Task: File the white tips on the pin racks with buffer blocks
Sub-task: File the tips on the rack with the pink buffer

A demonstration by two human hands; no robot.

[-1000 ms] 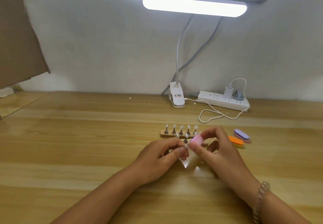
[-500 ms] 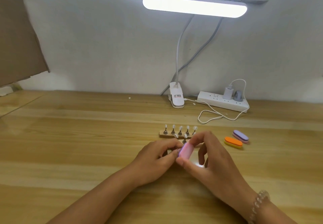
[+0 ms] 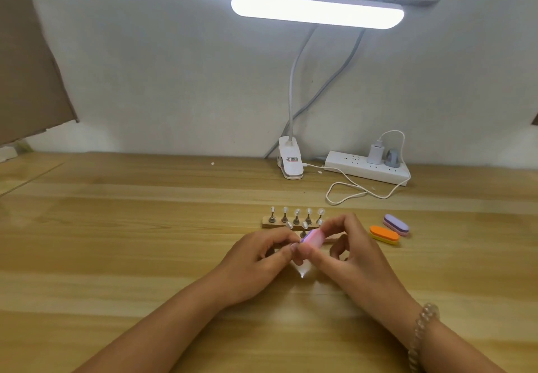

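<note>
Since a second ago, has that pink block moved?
Yes: the pink buffer block shifted left from the far pin rack's right end, toward its middle.

Bar lamp [image 3: 317,10] at 12 o'clock blown out, washing wall [image 3: 174,67] bright. Small glare spot on wooden desk [image 3: 145,241] at 6 o'clock. Edges bowed, slightly soft.

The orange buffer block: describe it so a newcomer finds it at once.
Start at the white power strip at the table's back. In front of it, right of the right hand, lie two oval blocks. The orange buffer block is the nearer; the purple block lies behind.
</note>
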